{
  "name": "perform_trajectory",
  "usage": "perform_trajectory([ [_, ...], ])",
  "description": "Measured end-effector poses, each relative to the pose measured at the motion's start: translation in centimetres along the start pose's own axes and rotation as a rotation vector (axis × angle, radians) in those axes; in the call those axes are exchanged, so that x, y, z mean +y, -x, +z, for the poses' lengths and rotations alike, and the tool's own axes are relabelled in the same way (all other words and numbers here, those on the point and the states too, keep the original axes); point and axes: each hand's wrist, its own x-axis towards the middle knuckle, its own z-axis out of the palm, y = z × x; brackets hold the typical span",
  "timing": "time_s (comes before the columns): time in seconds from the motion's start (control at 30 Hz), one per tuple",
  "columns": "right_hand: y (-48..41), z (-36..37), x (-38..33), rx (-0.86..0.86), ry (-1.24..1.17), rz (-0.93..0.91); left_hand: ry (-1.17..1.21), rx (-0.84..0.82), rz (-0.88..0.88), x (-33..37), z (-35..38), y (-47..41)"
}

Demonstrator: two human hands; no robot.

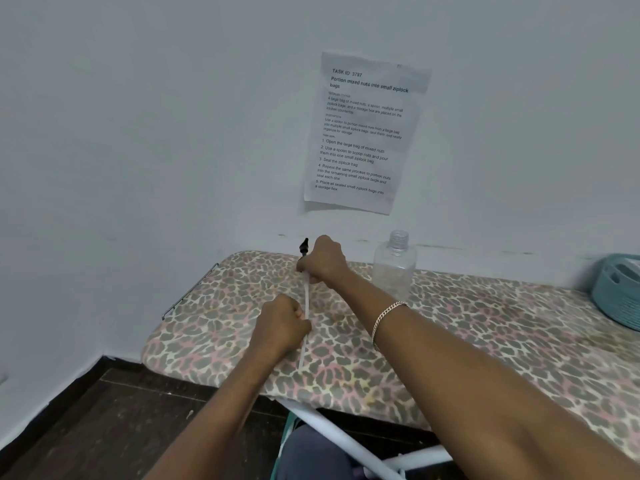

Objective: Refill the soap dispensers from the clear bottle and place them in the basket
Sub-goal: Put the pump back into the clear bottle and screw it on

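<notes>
A clear plastic bottle [394, 265] stands uncapped and upright near the wall on the leopard-print board [467, 323]. My right hand [323, 259] is closed around a black pump head [304, 247], whose nozzle sticks out above my fist. A long white dip tube [306, 303] hangs down from it. My left hand [282, 322] is closed beside the tube's lower part, seemingly pinching it. A teal basket [614, 292] sits at the far right edge, partly cut off. No dispenser body shows in view.
A printed sheet [363, 133] is taped to the wall above the board. The board's metal rail [188, 292] juts out at its left end. White frame legs [346, 441] and dark wooden floor [121, 427] lie below.
</notes>
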Motion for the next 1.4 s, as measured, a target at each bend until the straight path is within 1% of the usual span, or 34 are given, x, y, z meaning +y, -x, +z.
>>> perform_trajectory([
  [0.23,2.2,-4.7,-3.6,0.087,-0.125,-0.106,0.032,0.095,0.090,3.1,-2.0,0.5],
  [0.37,3.5,-7.8,-4.9,0.134,-0.154,-0.191,0.061,0.169,0.168,5.2,-3.2,1.0],
  [0.67,6.9,-14.9,-6.8,0.300,-0.242,-0.377,0.111,0.285,0.333,10.9,-5.4,1.2],
  [0.87,8.1,-19.3,-7.9,0.416,-0.248,-0.467,0.165,0.300,0.447,15.1,-6.9,1.1],
  [1.07,9.2,-23.7,-8.4,0.527,-0.178,-0.542,0.204,0.294,0.542,19.5,-7.4,1.2],
  [1.23,9.5,-26.0,-8.0,0.582,-0.189,-0.574,0.234,0.289,0.582,22.0,-7.1,0.9],
  [1.4,9.5,-27.0,-7.6,0.612,-0.161,-0.599,0.256,0.295,0.601,23.0,-6.3,0.3],
])
